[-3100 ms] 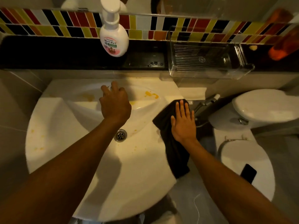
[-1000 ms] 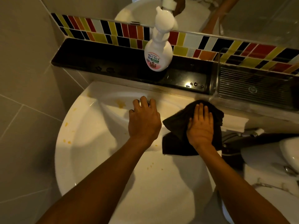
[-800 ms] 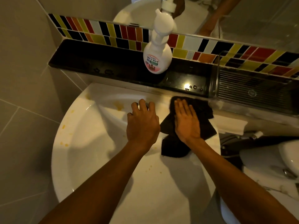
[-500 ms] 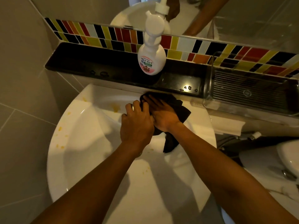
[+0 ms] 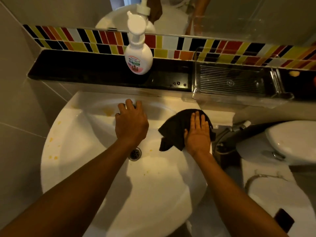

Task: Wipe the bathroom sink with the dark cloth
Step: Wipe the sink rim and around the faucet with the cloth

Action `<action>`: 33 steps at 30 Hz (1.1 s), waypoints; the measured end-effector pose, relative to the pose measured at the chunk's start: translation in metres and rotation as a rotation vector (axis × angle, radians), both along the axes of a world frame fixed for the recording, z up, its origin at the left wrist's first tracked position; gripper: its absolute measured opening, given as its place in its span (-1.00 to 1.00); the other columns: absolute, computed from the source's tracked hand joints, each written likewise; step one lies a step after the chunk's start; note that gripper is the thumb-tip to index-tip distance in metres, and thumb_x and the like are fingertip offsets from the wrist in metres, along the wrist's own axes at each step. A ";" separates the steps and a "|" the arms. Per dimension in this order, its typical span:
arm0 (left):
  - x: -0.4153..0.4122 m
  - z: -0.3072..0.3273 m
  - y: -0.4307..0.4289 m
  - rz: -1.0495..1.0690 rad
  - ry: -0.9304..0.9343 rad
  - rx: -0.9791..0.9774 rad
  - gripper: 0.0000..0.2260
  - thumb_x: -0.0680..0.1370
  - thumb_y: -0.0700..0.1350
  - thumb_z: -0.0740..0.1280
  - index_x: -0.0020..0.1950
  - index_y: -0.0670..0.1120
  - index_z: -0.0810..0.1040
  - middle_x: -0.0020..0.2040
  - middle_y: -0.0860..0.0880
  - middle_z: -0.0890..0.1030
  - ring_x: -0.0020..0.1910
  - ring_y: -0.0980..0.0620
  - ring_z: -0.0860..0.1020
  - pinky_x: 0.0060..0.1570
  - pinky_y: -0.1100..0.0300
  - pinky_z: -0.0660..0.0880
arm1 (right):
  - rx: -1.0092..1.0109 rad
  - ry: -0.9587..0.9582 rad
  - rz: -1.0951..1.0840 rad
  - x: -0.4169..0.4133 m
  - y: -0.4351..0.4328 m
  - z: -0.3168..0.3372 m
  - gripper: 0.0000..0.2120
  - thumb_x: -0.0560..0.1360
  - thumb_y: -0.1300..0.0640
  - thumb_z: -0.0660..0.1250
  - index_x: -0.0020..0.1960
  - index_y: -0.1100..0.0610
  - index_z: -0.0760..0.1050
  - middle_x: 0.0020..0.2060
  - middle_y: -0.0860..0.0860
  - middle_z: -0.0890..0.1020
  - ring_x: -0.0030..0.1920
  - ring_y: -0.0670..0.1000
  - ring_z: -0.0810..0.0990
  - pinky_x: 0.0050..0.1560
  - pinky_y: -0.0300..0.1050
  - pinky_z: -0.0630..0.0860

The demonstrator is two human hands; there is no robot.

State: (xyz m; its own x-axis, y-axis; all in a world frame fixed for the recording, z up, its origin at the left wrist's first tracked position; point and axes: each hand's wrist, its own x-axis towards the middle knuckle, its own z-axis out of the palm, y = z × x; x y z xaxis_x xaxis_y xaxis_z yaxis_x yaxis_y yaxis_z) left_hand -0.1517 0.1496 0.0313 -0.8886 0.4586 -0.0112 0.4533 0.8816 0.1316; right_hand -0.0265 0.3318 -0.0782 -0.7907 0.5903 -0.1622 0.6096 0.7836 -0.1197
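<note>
**A:** Bathroom, tight one. Grey wall on the left of the frame, then the white sink [image 5: 71, 168] filling the middle, with a black ledge [image 5: 85, 67] and a band of coloured tiles [image 5: 188, 45] across the top. Why are there yellow spots [image 5: 55, 157] along the sink's left rim?

**B:** Splashes of some kind, I'd judge; there is a bigger smear [image 5: 108, 111] at the back of the bowl too. That side looks unwiped.

**A:** And the left hand [image 5: 130, 123], centre of the frame?

**B:** Its fingers [image 5: 129, 103] curl over something at the back of the bowl, probably the tap, mostly hidden under them. I'd say it is bracing the body while the other arm works. The drain [image 5: 135, 153] shows just below the wrist.

**A:** The soap bottle [image 5: 138, 57] above it?

**B:** Standing upright on the ledge, clear of the wiping.

**A:** Where's the cloth [image 5: 177, 127]?

**B:** Right of centre, bunched on the sink's right rim, one corner hanging into the bowl. The right hand [image 5: 198, 134] lies flat on it, fingers [image 5: 197, 118] straight and spread, pressing rather than gripping, so the palm can push it across the surface.

**A:** Further right?

**B:** A clear plastic tray [image 5: 239, 98] on the ledge, and the toilet [image 5: 290, 137] at the right edge.
</note>
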 end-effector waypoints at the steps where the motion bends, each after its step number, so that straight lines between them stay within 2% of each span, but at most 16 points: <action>1: 0.000 0.000 0.000 -0.005 0.002 -0.005 -0.72 0.59 -0.08 0.11 0.24 -0.17 0.39 0.22 -0.25 0.43 0.13 -0.27 0.43 -0.04 -0.05 0.52 | -0.021 0.016 -0.032 0.012 -0.008 0.000 -0.35 0.60 0.00 0.05 0.55 0.16 -0.20 0.56 0.15 -0.08 0.55 0.16 -0.14 0.54 0.09 -0.16; 5: 0.001 0.000 -0.001 -0.013 -0.008 0.001 -0.76 0.56 -0.15 0.16 0.19 -0.20 0.40 0.21 -0.27 0.43 0.13 -0.29 0.42 -0.05 -0.08 0.53 | -0.114 0.097 -0.237 0.078 -0.056 0.010 -0.33 0.59 0.03 0.11 0.55 0.16 -0.16 0.56 0.12 -0.04 0.55 0.18 -0.11 0.51 0.11 -0.07; 7: 0.001 0.001 -0.001 -0.016 -0.009 -0.002 -0.76 0.54 -0.16 0.17 0.18 -0.20 0.40 0.21 -0.28 0.43 0.13 -0.29 0.41 -0.06 -0.07 0.52 | -0.223 0.136 -0.362 0.105 -0.078 0.017 -0.36 0.60 0.04 0.09 0.55 0.14 -0.16 0.57 0.07 -0.07 0.55 0.14 -0.11 0.48 0.05 0.00; 10: 0.001 0.001 -0.001 -0.014 -0.013 -0.016 -0.74 0.54 -0.15 0.20 0.20 -0.21 0.39 0.24 -0.29 0.41 0.16 -0.31 0.41 -0.03 -0.08 0.51 | -0.236 0.136 -0.367 0.114 -0.086 0.016 -0.39 0.62 0.06 0.06 0.54 0.17 -0.17 0.57 0.10 -0.07 0.56 0.12 -0.13 0.49 -0.01 -0.07; 16: 0.001 0.000 0.000 -0.012 -0.004 -0.017 -0.76 0.53 -0.16 0.20 0.17 -0.22 0.40 0.21 -0.29 0.43 0.14 -0.32 0.41 -0.06 -0.10 0.52 | -0.066 0.047 -0.116 0.056 -0.027 0.006 -0.42 0.62 -0.03 -0.04 0.55 0.15 -0.15 0.56 0.12 -0.04 0.56 0.13 -0.13 0.54 0.13 -0.06; 19: 0.000 -0.002 0.001 -0.003 -0.002 0.010 -0.77 0.55 -0.16 0.19 0.17 -0.20 0.41 0.22 -0.27 0.43 0.14 -0.30 0.41 -0.05 -0.10 0.53 | -0.019 0.018 0.000 0.019 0.000 0.006 -0.43 0.63 -0.04 -0.09 0.55 0.13 -0.19 0.57 0.10 -0.06 0.56 0.08 -0.16 0.54 0.11 -0.15; 24: -0.002 -0.002 0.000 0.004 0.016 0.022 -0.75 0.57 -0.10 0.14 0.19 -0.16 0.41 0.22 -0.23 0.43 0.14 -0.26 0.41 -0.05 -0.04 0.50 | 0.060 0.013 0.275 -0.046 0.015 0.006 -0.40 0.63 0.02 -0.01 0.51 0.11 -0.28 0.56 0.07 -0.10 0.55 0.05 -0.18 0.53 0.04 -0.25; 26: -0.002 -0.002 0.000 0.010 0.022 0.007 -0.74 0.57 -0.08 0.13 0.20 -0.15 0.41 0.22 -0.23 0.44 0.13 -0.25 0.42 -0.06 -0.03 0.51 | 0.098 0.041 0.332 -0.063 0.011 0.004 -0.43 0.63 0.02 -0.04 0.49 0.11 -0.29 0.56 0.08 -0.08 0.55 0.06 -0.17 0.51 0.02 -0.26; 30: -0.002 -0.005 0.001 0.022 0.021 -0.005 -0.72 0.57 -0.06 0.16 0.24 -0.14 0.41 0.23 -0.22 0.45 0.13 -0.25 0.44 -0.06 -0.02 0.52 | 0.121 0.054 0.373 -0.077 0.002 0.003 -0.46 0.63 0.01 -0.05 0.54 0.12 -0.15 0.56 0.08 -0.01 0.56 0.08 -0.12 0.53 0.07 -0.19; 33: -0.004 -0.007 0.003 0.044 0.025 0.003 -0.70 0.56 -0.05 0.17 0.26 -0.11 0.40 0.24 -0.20 0.45 0.14 -0.23 0.45 -0.04 0.00 0.51 | 0.051 0.021 0.695 -0.103 -0.035 0.007 -0.47 0.59 -0.01 0.06 0.53 0.06 0.09 0.54 0.05 0.14 0.56 0.09 -0.01 0.53 0.15 -0.14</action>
State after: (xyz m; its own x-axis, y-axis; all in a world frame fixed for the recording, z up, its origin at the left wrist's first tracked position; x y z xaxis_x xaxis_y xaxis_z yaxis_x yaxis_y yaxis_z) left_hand -0.1558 0.1524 0.0238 -0.9077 0.4195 0.0124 0.4177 0.9002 0.1235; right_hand -0.1300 0.2965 -0.0714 -0.9906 -0.0471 -0.1283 -0.0371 0.9962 -0.0789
